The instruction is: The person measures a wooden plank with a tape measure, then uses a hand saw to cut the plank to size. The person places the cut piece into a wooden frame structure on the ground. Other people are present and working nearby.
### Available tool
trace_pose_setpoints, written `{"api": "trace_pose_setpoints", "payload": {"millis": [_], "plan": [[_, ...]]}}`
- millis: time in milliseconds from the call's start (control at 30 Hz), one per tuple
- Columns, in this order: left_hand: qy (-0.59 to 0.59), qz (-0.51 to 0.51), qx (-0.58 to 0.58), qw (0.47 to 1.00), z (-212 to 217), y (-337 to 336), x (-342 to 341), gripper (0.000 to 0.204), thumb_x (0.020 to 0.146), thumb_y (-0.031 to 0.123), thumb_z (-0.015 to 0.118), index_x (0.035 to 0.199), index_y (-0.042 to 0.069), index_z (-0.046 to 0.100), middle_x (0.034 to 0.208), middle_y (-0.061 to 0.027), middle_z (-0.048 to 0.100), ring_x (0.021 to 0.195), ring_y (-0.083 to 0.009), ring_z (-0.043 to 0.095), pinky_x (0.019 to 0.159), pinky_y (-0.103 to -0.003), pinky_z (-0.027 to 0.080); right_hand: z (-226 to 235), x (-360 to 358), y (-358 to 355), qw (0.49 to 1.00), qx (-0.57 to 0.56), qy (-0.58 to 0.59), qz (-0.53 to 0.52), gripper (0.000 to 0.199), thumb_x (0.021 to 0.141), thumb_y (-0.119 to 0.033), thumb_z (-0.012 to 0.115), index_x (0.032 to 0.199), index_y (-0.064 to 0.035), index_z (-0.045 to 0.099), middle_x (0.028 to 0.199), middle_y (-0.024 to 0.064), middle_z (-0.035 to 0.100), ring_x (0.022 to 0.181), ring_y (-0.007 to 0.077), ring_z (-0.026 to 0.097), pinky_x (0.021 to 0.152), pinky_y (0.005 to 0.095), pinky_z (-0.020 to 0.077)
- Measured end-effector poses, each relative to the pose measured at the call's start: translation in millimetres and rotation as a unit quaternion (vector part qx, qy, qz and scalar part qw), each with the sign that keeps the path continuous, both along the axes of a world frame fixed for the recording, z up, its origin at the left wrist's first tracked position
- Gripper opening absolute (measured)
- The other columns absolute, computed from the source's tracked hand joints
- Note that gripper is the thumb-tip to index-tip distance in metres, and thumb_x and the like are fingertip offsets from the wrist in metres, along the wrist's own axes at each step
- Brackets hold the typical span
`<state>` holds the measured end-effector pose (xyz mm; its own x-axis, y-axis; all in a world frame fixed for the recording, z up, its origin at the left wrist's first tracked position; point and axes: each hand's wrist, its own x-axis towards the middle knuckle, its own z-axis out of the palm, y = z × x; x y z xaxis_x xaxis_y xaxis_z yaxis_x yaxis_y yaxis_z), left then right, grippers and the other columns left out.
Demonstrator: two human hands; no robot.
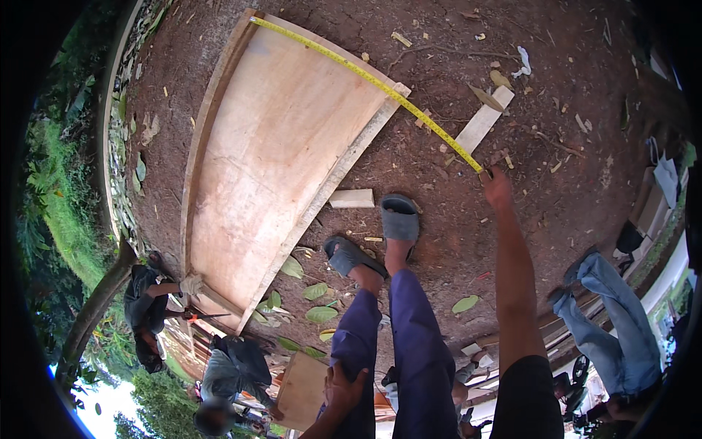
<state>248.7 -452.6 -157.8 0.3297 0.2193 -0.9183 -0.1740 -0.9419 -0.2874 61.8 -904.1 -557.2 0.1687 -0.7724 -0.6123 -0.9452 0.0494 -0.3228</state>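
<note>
My right hand [499,187], on an outstretched arm, is closed on the near end of a tape measure [347,66]. The case is mostly hidden by my fingers. Its yellow blade runs along the far edge of a large plywood panel [278,132] and on past the panel's right corner, over the soil. The blade's tip lies at the panel's far left corner. Wooden battens [344,175] border the panel, which lies flat on the ground. My left hand [344,388] rests on my left knee, fingers spread, holding nothing.
Short wood offcuts [485,121] [352,198] lie near my sandals [401,216]. At lower left, a gloved person [150,300] is beside a saw [194,317]; another person [241,366] is next to a wooden board [301,391]. Someone in jeans [614,314] stands at right.
</note>
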Motion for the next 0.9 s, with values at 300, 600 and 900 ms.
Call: {"api": "trace_pose_setpoints", "payload": {"millis": [300, 600, 900], "plan": [[-0.01, 0.002, -0.018, 1.0, 0, -1, 3, 0.087, 0.084, 0.057, 0.075, 0.144, 0.002, 0.045, 0.134, -0.0284, 0.055, 0.126, -0.0478, 0.054, 0.107, -0.055, 0.043, -15, -3, 3, 0.999, -0.01, 0.032, 0.004, 0.045, 0.095, -0.033, 0.067, 0.124, 0.0014, 0.066, 0.118, 0.0291, 0.068, 0.112, 0.0459, 0.065, 0.094, 0.0507, 0.0518], [-0.009, 0.0, -0.015, 1.0, 2, -5, 4, 0.087, 0.085, 0.057, 0.075, 0.144, 0.001, 0.046, 0.135, -0.0292, 0.055, 0.127, -0.0477, 0.054, 0.108, -0.054, 0.042, -12, -1, 4, 0.999, -0.014, 0.034, 0.001, 0.044, 0.096, -0.034, 0.066, 0.123, 0.0014, 0.066, 0.118, 0.0287, 0.068, 0.112, 0.0453, 0.065, 0.094, 0.0503, 0.0521], [0.01, -0.006, 0.006, 1.0, 20, 3, 8, 0.087, 0.087, 0.057, 0.072, 0.147, 0.002, 0.041, 0.147, -0.0299, 0.046, 0.136, -0.0519, 0.043, 0.113, -0.059, 0.036, 19, 1, 54, 0.999, -0.005, 0.046, 0.022, 0.036, 0.095, -0.03, 0.067, 0.116, -0.0006, 0.07, 0.106, 0.0247, 0.072, 0.1, 0.0405, 0.071, 0.085, 0.0477, 0.0534]]}}
